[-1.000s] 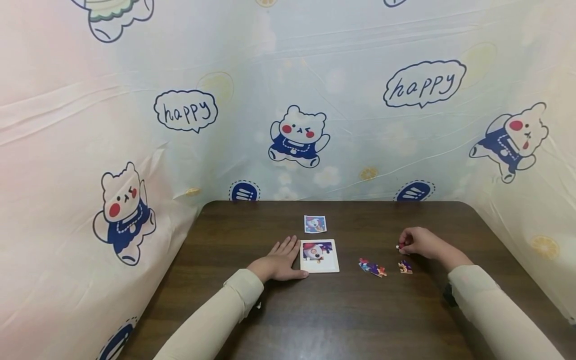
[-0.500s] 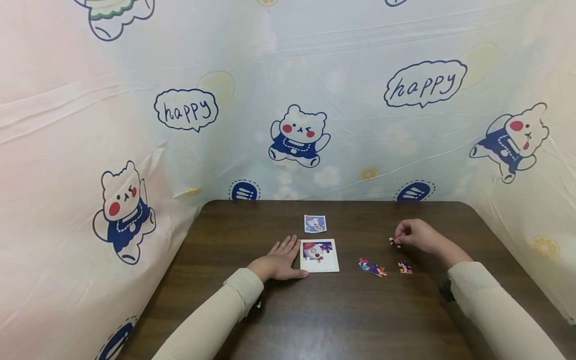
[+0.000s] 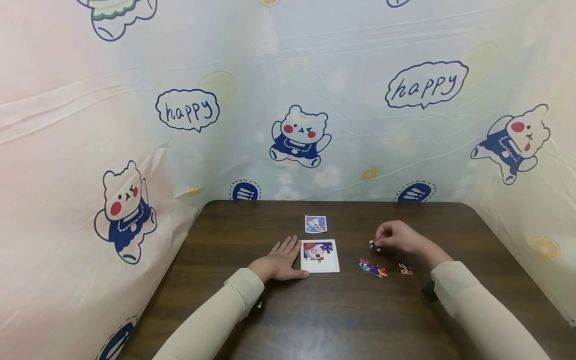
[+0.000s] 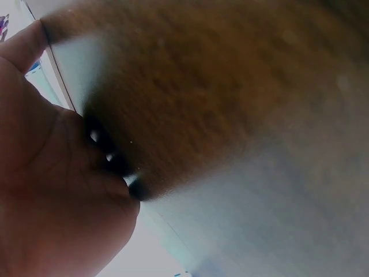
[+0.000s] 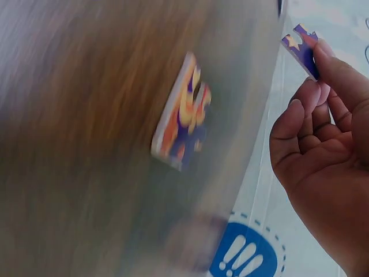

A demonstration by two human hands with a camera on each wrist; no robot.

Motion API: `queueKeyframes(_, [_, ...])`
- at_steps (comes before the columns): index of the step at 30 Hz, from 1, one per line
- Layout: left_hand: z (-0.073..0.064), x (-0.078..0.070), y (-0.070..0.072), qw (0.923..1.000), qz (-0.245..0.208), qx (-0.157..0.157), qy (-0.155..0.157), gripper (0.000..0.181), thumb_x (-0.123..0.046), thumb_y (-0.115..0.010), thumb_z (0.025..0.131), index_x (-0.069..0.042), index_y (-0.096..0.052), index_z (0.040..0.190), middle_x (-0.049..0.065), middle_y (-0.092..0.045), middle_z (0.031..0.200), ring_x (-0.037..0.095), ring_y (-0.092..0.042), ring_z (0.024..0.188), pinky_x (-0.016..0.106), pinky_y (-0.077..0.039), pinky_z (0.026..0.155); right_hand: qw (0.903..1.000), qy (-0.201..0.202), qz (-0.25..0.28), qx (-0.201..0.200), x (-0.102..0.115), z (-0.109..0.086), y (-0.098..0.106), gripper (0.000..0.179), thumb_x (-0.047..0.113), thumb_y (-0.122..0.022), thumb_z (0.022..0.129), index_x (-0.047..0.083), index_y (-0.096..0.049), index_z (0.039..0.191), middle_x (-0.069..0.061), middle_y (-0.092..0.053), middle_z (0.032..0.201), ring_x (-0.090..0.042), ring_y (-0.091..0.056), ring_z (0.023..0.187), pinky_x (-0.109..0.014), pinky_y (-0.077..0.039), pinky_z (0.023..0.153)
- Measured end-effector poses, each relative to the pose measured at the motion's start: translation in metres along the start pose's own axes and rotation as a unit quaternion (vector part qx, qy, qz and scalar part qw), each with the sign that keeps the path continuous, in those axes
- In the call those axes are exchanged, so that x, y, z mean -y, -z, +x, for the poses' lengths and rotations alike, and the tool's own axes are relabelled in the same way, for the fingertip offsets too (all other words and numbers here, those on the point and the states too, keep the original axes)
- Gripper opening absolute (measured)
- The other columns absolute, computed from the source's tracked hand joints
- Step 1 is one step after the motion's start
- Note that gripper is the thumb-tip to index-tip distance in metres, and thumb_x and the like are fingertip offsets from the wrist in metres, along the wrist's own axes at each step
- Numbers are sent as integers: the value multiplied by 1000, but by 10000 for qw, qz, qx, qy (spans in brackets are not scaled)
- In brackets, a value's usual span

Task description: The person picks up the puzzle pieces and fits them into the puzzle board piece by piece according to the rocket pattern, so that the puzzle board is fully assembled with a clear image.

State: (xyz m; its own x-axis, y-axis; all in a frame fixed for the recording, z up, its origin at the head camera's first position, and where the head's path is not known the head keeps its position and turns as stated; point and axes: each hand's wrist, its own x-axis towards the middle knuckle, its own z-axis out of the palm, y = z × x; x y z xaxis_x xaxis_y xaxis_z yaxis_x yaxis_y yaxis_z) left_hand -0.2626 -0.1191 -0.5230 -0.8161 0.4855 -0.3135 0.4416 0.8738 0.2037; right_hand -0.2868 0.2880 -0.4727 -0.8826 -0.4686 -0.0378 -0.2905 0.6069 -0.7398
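Observation:
A square white puzzle board [image 3: 332, 266] lies mid-table, its upper part filled with picture pieces and its lower right showing bare white. Flat on the table at its left side, my left hand [image 3: 280, 262] has its fingers spread and its thumb at the board's lower left corner. My right hand [image 3: 400, 237] pinches a small puzzle piece [image 5: 304, 51] between thumb and fingers, above the table to the board's right; it looks purple with a yellow star in the right wrist view. Below that hand lie a group of colourful puzzle pieces [image 3: 372, 268] and a separate orange-and-purple puzzle piece [image 3: 405, 268].
A small picture card [image 3: 316, 224] lies behind the board. The brown wooden table [image 3: 324, 315] reaches back to a printed cloth [image 3: 360, 100] with bears and lettering, which also hangs at both sides.
My right hand has lifted the pinched puzzle piece and carried it left, towards the board. My left hand has stayed in place beside the board.

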Motion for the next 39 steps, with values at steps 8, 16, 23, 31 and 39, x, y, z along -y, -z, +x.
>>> queueKeyframes(8, [-2,-3,1,10000,89,30,-14,115,-89,-35,80,-15,1,160,5,9,166,21,11,151,48,0,119,9995,206,70,228,12,12,-18,11,18,-76,89,10,-69,90,-2,-69,84,-19,-60,74,-31,-52,67])
queueKeyframes(16, [4,1,-3,10000,61,41,19,115,-91,-34,79,-17,2,160,3,9,166,20,12,150,47,0,120,9982,363,31,471,23,26,-35,10,21,-75,90,13,-69,91,0,-69,83,-19,-62,74,-32,-53,71])
queueKeyframes(23, [10,5,-7,9998,188,82,51,116,-91,-34,78,-18,3,160,2,11,165,20,13,150,46,0,120,9969,523,35,593,33,36,-48,9,19,-75,90,13,-69,89,1,-69,81,-18,-63,73,-32,-53,69])
queueKeyframes(31, [7,3,-6,9999,98,95,68,116,-91,-34,78,-18,2,160,2,10,165,20,13,150,47,1,119,9955,553,84,766,46,47,-63,7,16,-74,90,12,-69,89,0,-68,79,-18,-61,71,-32,-52,67])
queueKeyframes(39, [7,3,-5,9999,103,50,69,116,-91,-35,78,-17,1,160,3,9,166,20,12,150,47,0,120,9952,452,29,868,57,59,-72,6,16,-75,90,12,-70,89,1,-67,78,-15,-58,68,-30,-50,64])
